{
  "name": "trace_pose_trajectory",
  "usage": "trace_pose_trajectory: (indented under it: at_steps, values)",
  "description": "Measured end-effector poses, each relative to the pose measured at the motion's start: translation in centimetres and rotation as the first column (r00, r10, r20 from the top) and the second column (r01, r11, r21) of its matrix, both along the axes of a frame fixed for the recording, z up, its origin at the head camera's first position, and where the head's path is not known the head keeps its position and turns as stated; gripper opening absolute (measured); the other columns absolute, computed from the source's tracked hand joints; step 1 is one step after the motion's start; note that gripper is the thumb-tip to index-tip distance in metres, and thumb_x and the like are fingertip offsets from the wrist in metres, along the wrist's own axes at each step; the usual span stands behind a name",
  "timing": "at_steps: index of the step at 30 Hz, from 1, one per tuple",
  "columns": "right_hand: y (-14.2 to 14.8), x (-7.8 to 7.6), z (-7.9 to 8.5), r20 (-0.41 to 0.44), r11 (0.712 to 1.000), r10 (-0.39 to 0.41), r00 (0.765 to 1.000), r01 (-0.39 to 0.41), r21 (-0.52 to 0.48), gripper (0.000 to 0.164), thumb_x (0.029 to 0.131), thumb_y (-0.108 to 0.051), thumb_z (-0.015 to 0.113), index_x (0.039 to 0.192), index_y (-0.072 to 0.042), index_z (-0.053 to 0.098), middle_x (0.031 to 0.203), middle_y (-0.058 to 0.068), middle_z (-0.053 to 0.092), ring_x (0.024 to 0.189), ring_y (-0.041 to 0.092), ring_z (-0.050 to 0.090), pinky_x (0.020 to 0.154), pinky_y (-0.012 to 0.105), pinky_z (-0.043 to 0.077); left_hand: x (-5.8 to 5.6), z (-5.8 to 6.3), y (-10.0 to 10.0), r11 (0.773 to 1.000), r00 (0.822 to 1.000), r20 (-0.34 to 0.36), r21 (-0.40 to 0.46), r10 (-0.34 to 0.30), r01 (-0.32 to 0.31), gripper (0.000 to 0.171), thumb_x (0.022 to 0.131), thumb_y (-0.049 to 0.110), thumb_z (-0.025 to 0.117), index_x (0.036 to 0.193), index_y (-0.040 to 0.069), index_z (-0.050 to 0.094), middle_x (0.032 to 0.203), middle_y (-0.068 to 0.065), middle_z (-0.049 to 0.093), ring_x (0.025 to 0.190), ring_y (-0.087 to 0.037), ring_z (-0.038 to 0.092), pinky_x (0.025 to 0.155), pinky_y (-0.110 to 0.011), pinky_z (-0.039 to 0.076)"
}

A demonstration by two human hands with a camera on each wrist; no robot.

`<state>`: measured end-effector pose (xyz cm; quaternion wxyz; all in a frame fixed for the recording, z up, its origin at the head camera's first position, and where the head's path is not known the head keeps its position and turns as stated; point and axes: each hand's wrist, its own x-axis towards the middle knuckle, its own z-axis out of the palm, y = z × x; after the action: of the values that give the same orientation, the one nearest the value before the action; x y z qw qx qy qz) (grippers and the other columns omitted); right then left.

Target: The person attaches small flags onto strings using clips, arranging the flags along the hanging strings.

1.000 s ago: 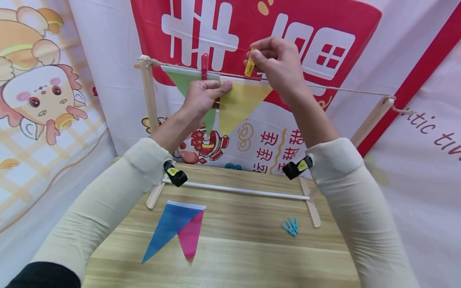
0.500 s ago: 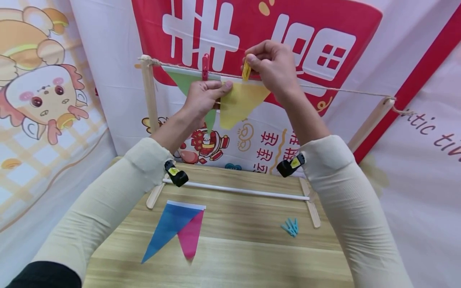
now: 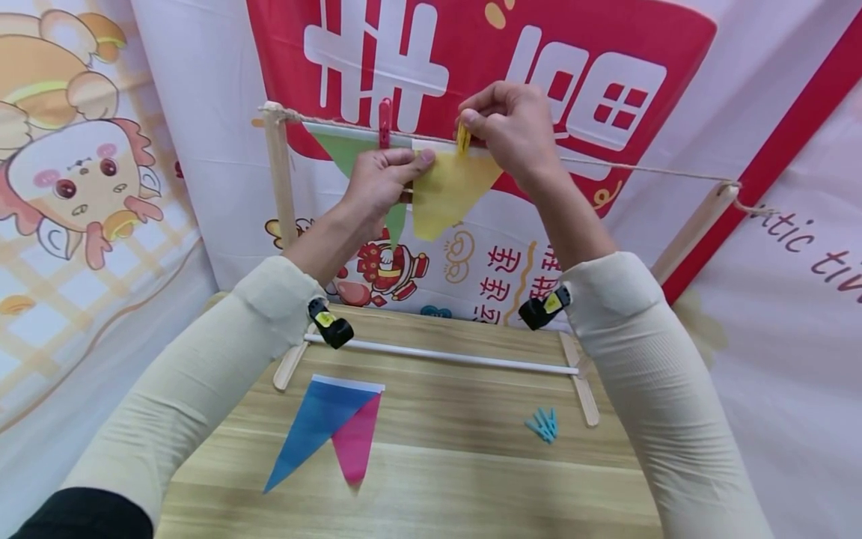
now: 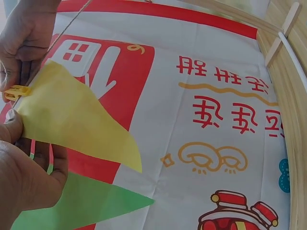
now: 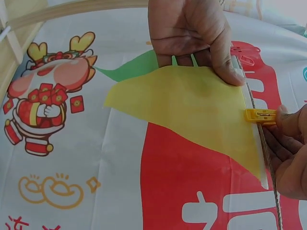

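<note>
A yellow triangular pennant (image 3: 450, 191) hangs at the rope (image 3: 636, 168), its white top edge along it. My left hand (image 3: 380, 183) pinches the pennant's upper left corner between thumb and fingers. In my right hand (image 3: 515, 127) is a yellow clothespin (image 3: 463, 139), pinched at its upper end; the right wrist view has the clothespin (image 5: 260, 116) across the rope and the pennant's white edge. Left of it, a red clothespin (image 3: 384, 123) sits on the rope above a green pennant (image 3: 343, 147), which my left hand partly covers.
Wooden posts (image 3: 277, 176) carry the rope, with a white rod (image 3: 444, 357) low between their feet. On the table (image 3: 485, 479) lie a blue pennant (image 3: 323, 419) over a pink pennant (image 3: 360, 442), and several light-blue clothespins (image 3: 544, 425). A printed cloth (image 3: 222, 90) hangs behind.
My right hand has moved slightly left and down, bringing the yellow clothespin onto the pennant's top edge at the rope. The left hand stays nearly still; the pennant's lower tip has shifted slightly up.
</note>
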<state>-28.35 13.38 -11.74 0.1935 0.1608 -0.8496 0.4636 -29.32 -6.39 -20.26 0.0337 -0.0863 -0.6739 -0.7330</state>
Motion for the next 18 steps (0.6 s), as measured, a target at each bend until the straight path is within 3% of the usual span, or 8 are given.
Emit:
trace_pose_trajectory:
  at_steps: [7,18]
  values:
    - [0.08,0.07,0.16,0.039,0.997,-0.029,0.999,0.027,0.07,0.035,0.109,-0.034,0.075,0.134,-0.011,0.082,0.131,0.008,0.082,0.114,0.015,0.078,0.103,0.026,0.065,-0.12,0.04,0.01,1.0,1.0,0.006,-0.007,0.003,-0.003,0.04,0.105,0.04,0.078,0.136,0.015,0.082,0.136,-0.006,0.08,0.119,-0.023,0.075,0.111,-0.039,0.06]
    - [0.48,0.27,0.3,0.079,0.984,-0.014,0.997,0.0,0.178,0.041,0.112,-0.038,0.07,0.144,-0.014,0.078,0.138,0.007,0.079,0.117,0.016,0.075,0.105,0.028,0.065,-0.2,0.04,0.04,1.0,1.0,0.021,0.016,0.008,-0.008,0.041,0.105,0.039,0.078,0.136,0.012,0.081,0.136,-0.005,0.079,0.117,-0.023,0.072,0.11,-0.038,0.059]
